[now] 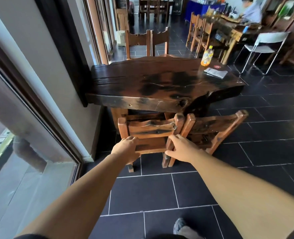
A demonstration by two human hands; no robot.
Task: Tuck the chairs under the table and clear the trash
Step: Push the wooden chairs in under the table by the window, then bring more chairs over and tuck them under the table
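Note:
A dark slab table stands against the wall. Below its near edge is a wooden chair, its seat under the table. My left hand grips the chair's left back post and my right hand grips its right back post. A second wooden chair stands touching it on the right, turned at an angle and partly out from the table. On the table's far right corner lie a yellow-capped drink bottle, a folded grey paper and a red sticker-like item.
Two more wooden chairs stand at the table's far side. A glass window wall runs along the left. A white folding chair and another table with a seated person are at the back right. Dark tiled floor lies in front.

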